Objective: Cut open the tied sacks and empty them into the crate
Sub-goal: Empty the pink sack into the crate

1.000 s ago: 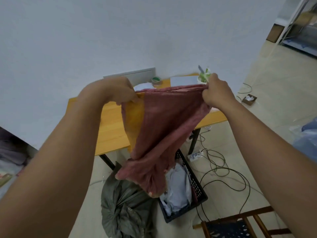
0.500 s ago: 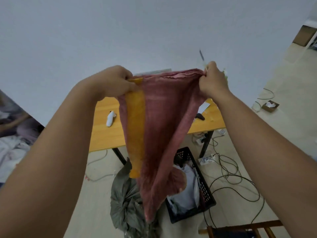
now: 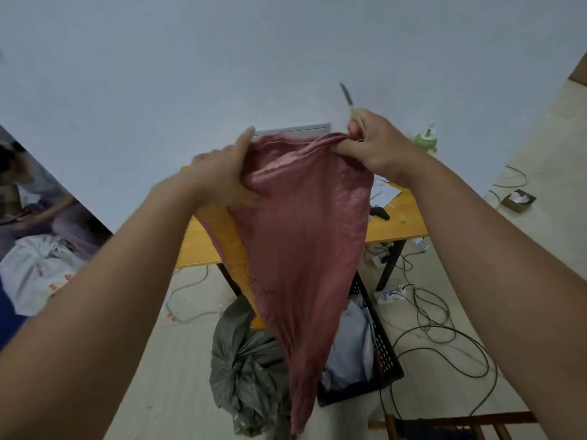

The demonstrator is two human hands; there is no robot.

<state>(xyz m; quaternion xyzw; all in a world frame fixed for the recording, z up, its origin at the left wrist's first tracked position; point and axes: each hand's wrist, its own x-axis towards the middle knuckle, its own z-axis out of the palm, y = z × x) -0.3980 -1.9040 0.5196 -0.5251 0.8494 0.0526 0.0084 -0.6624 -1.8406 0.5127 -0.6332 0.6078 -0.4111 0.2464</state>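
Observation:
A limp red mesh sack point(image 3: 298, 236) hangs upside down in front of me, held up by its top edge. My left hand point(image 3: 222, 176) grips its left side. My right hand point(image 3: 378, 147) pinches its right corner and also holds a small knife point(image 3: 349, 103) with the blade pointing up. Below the sack stands a black slatted crate point(image 3: 381, 344) holding pale, crumpled contents. A dark green tied sack point(image 3: 247, 369) lies on the floor, touching the crate's left side.
An orange table point(image 3: 400, 223) stands behind the sack, with papers, a dark object and a green bottle point(image 3: 426, 141) on it. Cables point(image 3: 444, 338) trail over the floor at right. A wooden chair point(image 3: 476, 422) is at bottom right. A person and white bags point(image 3: 35, 271) are at left.
My hands have come closer together, bunching the sack's top edge. The sack now hangs straight and narrow, its tip lower beside the crate. The view has tilted.

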